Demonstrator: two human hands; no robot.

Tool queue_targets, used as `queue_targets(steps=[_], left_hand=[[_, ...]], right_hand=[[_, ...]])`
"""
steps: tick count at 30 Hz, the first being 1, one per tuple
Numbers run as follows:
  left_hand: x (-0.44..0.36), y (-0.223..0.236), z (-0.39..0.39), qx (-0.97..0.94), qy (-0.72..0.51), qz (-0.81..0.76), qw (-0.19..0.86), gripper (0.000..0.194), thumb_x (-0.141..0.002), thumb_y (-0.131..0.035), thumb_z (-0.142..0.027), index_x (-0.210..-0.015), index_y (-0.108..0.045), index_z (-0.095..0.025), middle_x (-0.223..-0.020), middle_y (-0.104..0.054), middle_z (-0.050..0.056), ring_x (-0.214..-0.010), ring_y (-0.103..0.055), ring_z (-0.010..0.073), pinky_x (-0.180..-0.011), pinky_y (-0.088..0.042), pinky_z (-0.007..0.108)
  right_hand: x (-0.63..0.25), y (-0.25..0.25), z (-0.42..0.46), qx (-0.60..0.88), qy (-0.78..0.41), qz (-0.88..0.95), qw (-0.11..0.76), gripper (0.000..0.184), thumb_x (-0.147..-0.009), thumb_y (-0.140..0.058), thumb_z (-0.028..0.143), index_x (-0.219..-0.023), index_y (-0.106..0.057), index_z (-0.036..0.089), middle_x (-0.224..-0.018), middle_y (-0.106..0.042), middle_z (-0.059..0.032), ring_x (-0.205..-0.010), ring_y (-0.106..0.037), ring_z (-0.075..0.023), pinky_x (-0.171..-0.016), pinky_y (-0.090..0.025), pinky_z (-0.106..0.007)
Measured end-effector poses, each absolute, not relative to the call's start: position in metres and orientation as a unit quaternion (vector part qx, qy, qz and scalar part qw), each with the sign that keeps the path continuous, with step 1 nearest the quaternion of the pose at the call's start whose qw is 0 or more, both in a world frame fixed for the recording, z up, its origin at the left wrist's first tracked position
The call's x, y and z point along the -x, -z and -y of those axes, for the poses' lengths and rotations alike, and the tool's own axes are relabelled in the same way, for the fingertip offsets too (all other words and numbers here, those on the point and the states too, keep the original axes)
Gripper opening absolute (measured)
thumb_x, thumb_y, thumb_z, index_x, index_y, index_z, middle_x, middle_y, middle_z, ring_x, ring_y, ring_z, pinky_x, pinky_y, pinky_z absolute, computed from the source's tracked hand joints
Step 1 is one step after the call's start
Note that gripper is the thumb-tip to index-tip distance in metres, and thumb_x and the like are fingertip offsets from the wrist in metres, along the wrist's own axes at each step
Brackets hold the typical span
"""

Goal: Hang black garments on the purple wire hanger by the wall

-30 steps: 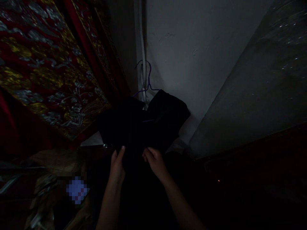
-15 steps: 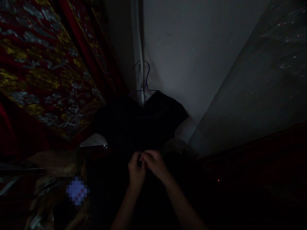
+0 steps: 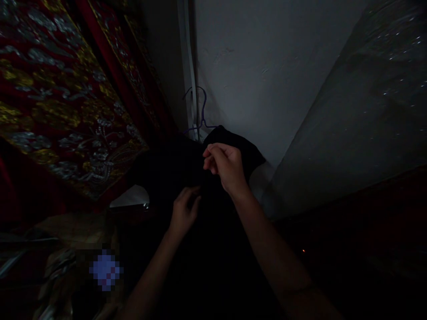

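A black short-sleeved garment [image 3: 173,169] hangs on a thin purple hanger [image 3: 204,106] against the corner of the wall. My left hand [image 3: 183,211] is at the garment's front, its thumb and forefinger closing on the dark cloth; the fingertips are dim and slightly blurred. Higher and to the right, my right hand [image 3: 225,164] is raised before the garment near its neckline. Its thumb and forefinger are pinched together, the other fingers curled. Whatever lies in that pinch is too small or dark to make out. The garment's lower part is lost in darkness.
Red cloth with gold and silver embroidery [image 3: 60,111] hangs at the left. A white strap [image 3: 191,58] runs down the wall corner. Clear plastic sheeting [image 3: 360,111] covers the wall at right. Piled items [image 3: 73,231] and a blurred-out bluish patch [image 3: 106,270] are at lower left.
My hands were together low on the garment's front. The right has risen toward the neckline, still pinched; the left has moved slightly up and left, apart from it.
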State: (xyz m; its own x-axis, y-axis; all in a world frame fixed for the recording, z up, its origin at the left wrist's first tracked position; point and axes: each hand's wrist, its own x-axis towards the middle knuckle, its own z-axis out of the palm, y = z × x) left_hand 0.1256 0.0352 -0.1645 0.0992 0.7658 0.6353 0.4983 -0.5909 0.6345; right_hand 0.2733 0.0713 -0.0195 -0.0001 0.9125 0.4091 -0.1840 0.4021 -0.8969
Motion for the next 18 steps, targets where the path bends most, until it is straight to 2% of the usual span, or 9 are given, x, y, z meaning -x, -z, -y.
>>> queue_targets(steps=[2,4,6,9,12,15,17,18], left_hand=[[-0.127,0.114,-0.039,-0.719,-0.567,-0.397,0.064,0.036,-0.097,-0.057,-0.019,-0.132,-0.06,-0.022,-0.107,-0.069,0.007,-0.095,-0.066,0.0178,-0.086,-0.053,0.032],[-0.129,0.069,-0.044,-0.721,-0.592,-0.36,0.002,0.037,-0.1,-0.052,-0.018,-0.136,-0.059,-0.022,-0.099,-0.068,0.005,-0.088,-0.065,0.0156,-0.082,-0.052,0.03],[-0.132,0.04,-0.052,-0.745,-0.574,-0.338,-0.027,0.028,-0.1,-0.053,-0.017,-0.124,-0.066,-0.02,-0.096,-0.069,0.005,-0.086,-0.065,0.015,-0.08,-0.051,0.029],[-0.138,0.026,-0.065,-0.761,-0.554,-0.331,-0.059,0.013,-0.096,-0.058,-0.016,-0.099,-0.071,-0.017,-0.092,-0.07,0.005,-0.085,-0.066,0.0154,-0.078,-0.051,0.028],[-0.138,0.024,-0.069,-0.751,-0.556,-0.343,-0.097,0.012,-0.096,-0.058,-0.018,-0.093,-0.069,-0.017,-0.09,-0.07,0.004,-0.085,-0.065,0.016,-0.079,-0.049,0.028],[-0.115,0.015,-0.069,-0.667,-0.627,-0.386,-0.115,0.012,-0.097,-0.058,-0.023,-0.094,-0.068,-0.018,-0.09,-0.069,0.003,-0.089,-0.063,0.0169,-0.084,-0.047,0.03],[-0.086,0.011,-0.072,-0.564,-0.718,-0.403,-0.055,0.011,-0.096,-0.059,-0.023,-0.091,-0.068,-0.018,-0.084,-0.066,0.0,-0.085,-0.061,0.0155,-0.084,-0.047,0.028],[-0.07,0.013,-0.074,-0.506,-0.766,-0.397,0.011,0.011,-0.095,-0.06,-0.021,-0.086,-0.067,-0.018,-0.079,-0.063,-0.001,-0.08,-0.06,0.0142,-0.082,-0.047,0.027]], right_hand=[[-0.275,0.023,-0.066,0.33,-0.414,0.589,0.611,0.027,-0.086,-0.056,0.037,-0.069,-0.063,0.017,-0.048,-0.057,0.0028,-0.038,-0.044,-0.0064,-0.04,-0.03,-0.019],[-0.278,0.025,-0.061,0.33,-0.39,0.623,0.592,0.028,-0.088,-0.056,0.037,-0.07,-0.063,0.017,-0.049,-0.057,0.003,-0.04,-0.046,-0.0071,-0.042,-0.031,-0.02],[-0.281,0.025,-0.059,0.329,-0.351,0.657,0.581,0.028,-0.091,-0.053,0.035,-0.071,-0.063,0.017,-0.05,-0.057,0.0031,-0.043,-0.048,-0.0082,-0.046,-0.034,-0.021],[-0.282,0.031,-0.065,0.36,-0.238,0.69,0.58,0.028,-0.094,-0.051,0.033,-0.072,-0.061,0.019,-0.054,-0.056,0.002,-0.05,-0.052,-0.0105,-0.053,-0.037,-0.023],[-0.277,0.058,-0.082,0.414,-0.147,0.692,0.572,0.027,-0.093,-0.05,0.03,-0.068,-0.055,0.021,-0.057,-0.053,0.0006,-0.055,-0.051,-0.0124,-0.056,-0.034,-0.025],[-0.272,0.101,-0.096,0.448,-0.185,0.693,0.534,0.028,-0.088,-0.051,0.028,-0.061,-0.049,0.022,-0.057,-0.05,0.0004,-0.054,-0.047,-0.0129,-0.054,-0.03,-0.026],[-0.27,0.126,-0.093,0.438,-0.259,0.696,0.507,0.028,-0.087,-0.051,0.03,-0.061,-0.05,0.022,-0.054,-0.049,0.0017,-0.052,-0.046,-0.0125,-0.053,-0.031,-0.025],[-0.269,0.136,-0.087,0.426,-0.3,0.694,0.497,0.028,-0.087,-0.051,0.032,-0.062,-0.052,0.022,-0.053,-0.048,0.0025,-0.051,-0.046,-0.0122,-0.052,-0.031,-0.025]])
